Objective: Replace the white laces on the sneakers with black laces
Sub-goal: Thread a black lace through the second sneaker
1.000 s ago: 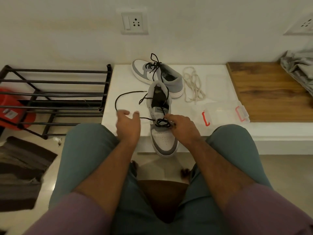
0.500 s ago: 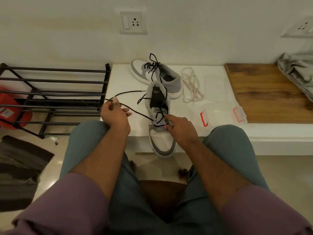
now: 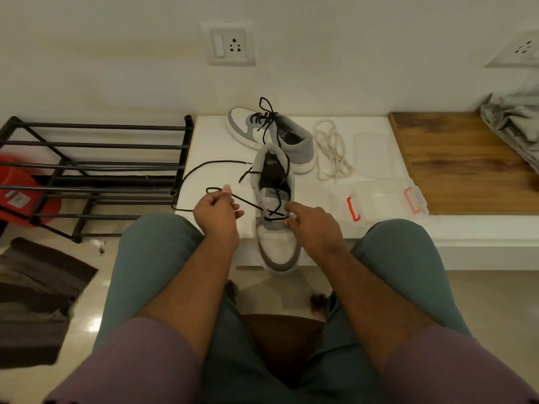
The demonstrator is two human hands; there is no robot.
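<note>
Hands: left (image 3: 217,212) pinching black lace (image 3: 248,203), right (image 3: 313,225) on sneaker (image 3: 277,243).

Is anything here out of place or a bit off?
Mildly: the near sneaker overhangs the white ledge, toe off the edge, and the removed white laces lie in a loose tangle beside the far sneaker.

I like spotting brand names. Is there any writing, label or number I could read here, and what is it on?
"Vel...": near sneaker's tongue label; the rest is too blurred to read.
White sticker on the red container: print too small to read.
Far sneaker's insole: faint mark, unreadable.
Nothing else bears text.
</note>
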